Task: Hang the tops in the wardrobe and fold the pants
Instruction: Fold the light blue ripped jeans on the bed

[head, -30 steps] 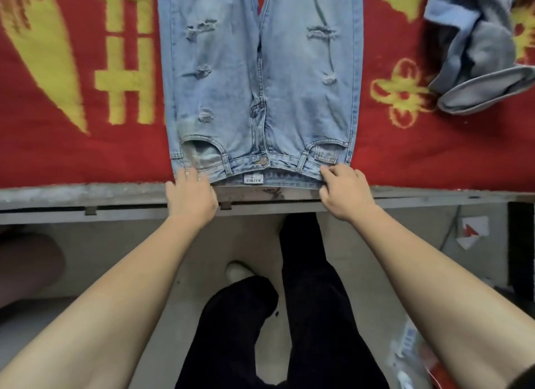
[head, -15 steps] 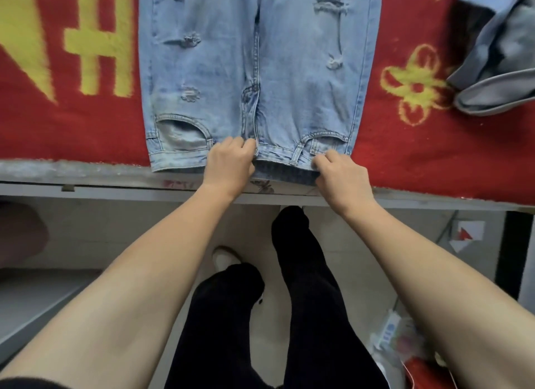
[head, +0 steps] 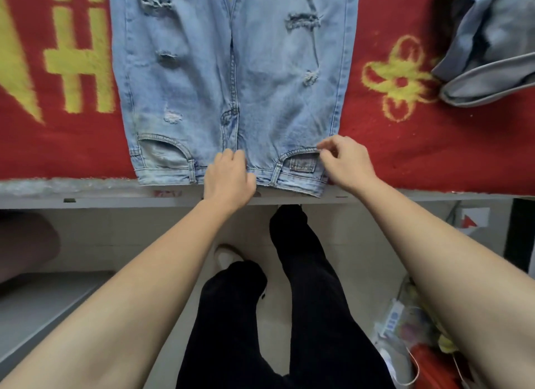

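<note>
Ripped light-blue jeans [head: 231,78] lie flat, front up, on the red and yellow blanket [head: 405,145], taking up the centre top of the frame. The waistband sits along the near edge of the desk [head: 86,199] and the legs run up out of frame. Laid flat like that, they're probably set up for a lengthwise fold.

Your left hand [head: 230,180] is at centre frame, palm down on the waistband by the fly. Its fingers [head: 231,157] are curled over the denim; can't tell if they pinch or just press.

Your right hand [head: 346,161] is at the right-hand pocket in the frame. Its fingers [head: 325,157] are nearly closed in a pinch on the pocket's top edge, likely to lift that side over.

A crumpled grey-blue garment [head: 489,50] sits at the upper right of the frame, well apart from both hands and untouched.

The jeans are not yet folded.
</note>
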A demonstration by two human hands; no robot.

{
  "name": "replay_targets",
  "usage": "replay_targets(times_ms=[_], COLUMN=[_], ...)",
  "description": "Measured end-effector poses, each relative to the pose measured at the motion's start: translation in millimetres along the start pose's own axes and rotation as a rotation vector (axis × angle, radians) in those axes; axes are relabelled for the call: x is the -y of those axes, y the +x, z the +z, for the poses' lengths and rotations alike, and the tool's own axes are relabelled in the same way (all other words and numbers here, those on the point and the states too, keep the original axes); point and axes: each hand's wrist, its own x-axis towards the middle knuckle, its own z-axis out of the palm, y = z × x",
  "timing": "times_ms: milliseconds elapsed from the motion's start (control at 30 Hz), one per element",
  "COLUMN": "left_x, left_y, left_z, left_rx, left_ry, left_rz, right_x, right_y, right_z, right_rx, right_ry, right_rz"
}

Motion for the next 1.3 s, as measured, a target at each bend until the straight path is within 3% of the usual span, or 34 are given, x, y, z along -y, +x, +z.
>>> replay_targets(times_ms=[133, 267, 367, 467, 567, 700, 833, 1000, 1067, 1300], left_x=[-55.2, -108.2, -123.0, -127.5, -126.4, -121.0, -105.1, -62.9, -32.8, 81.1], left_y=[7.7, 27.5, 44.4, 52.7, 55.6, 57.5, 52.2, 29.3, 25.6, 21.6], left_z=[10.9, 27.0, 41.5, 45.5, 42.1, 24.8, 0.1, -28.2, -39.9, -71.9], left_rx=[-0.057, 0.071, 0.2, 0.213, 0.234, 0.378, 0.453, 0.505, 0.516, 0.444], left_ry=[-0.154, -0.234, -0.181, -0.129, -0.205, -0.294, -0.483, -0.807, -0.873, -1.051], left_rz=[0.126, 0.111, -0.01, -0.026, -0.041, -0.024, -0.051, -0.132, -0.141, -0.217], right_x=[-4.8, -1.6, -0.8, -3.9, -4.6, 8.6, 33.8, 99.2, 130.0, 222.8], right_y=[40.5, 90.6, 118.4, 131.9, 138.6, 139.0, 131.8, 127.2, 124.5, 134.3], right_z=[-29.9, -41.0, -36.8, -35.9, -37.3, -50.3, -66.9, -80.1, -73.4, -12.3], right_rx=[-0.177, -0.3, -0.248, -0.208, -0.183, -0.118, -0.138, -0.067, -0.029, -0.14], right_ry=[0.204, 0.429, 0.548, 0.672, 0.791, 0.876, 0.878, 1.079, 1.06, 0.985], right_rz=[0.176, 0.266, 0.272, 0.308, 0.362, 0.404, 0.378, 0.271, 0.184, 0.041])
